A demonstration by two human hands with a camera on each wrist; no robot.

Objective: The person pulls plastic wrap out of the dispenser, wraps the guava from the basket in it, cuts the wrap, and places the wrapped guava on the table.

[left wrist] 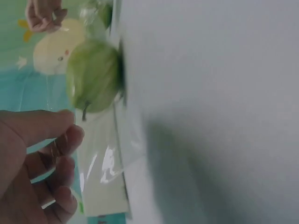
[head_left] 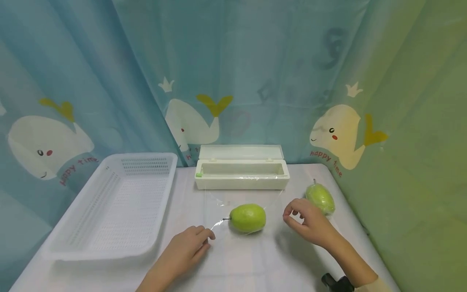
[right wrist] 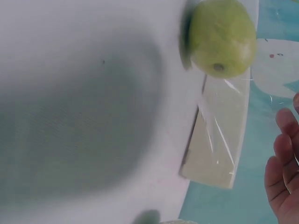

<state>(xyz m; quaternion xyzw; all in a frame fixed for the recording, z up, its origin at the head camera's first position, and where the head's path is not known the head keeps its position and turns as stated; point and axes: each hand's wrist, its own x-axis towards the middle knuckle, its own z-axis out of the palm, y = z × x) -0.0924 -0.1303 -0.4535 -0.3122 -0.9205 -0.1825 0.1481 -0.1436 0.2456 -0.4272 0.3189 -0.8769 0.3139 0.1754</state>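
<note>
A green pear-like fruit (head_left: 248, 218) with a thin stem lies mid-table, stem to the left, amid clear cling film (head_left: 219, 202) that runs forward from a white dispenser box (head_left: 242, 183). At the fruit's left, my left hand (head_left: 189, 246) pinches the film between thumb and fingertips, and a shiny crease runs toward the stem. My right hand (head_left: 310, 222) is raised to the right of the fruit, thumb and index fingertip together at the film's right side; the thumb is hidden in the right wrist view, where curled fingers (right wrist: 285, 163) show.
A white perforated basket (head_left: 120, 207) stands at the left. Behind my right hand lies a second green fruit (head_left: 321, 198), wrapped in film. The dispenser's lid (head_left: 240, 152) is raised against the whale-print curtain (head_left: 248, 81). A black object (head_left: 337, 283) shows near my right wrist.
</note>
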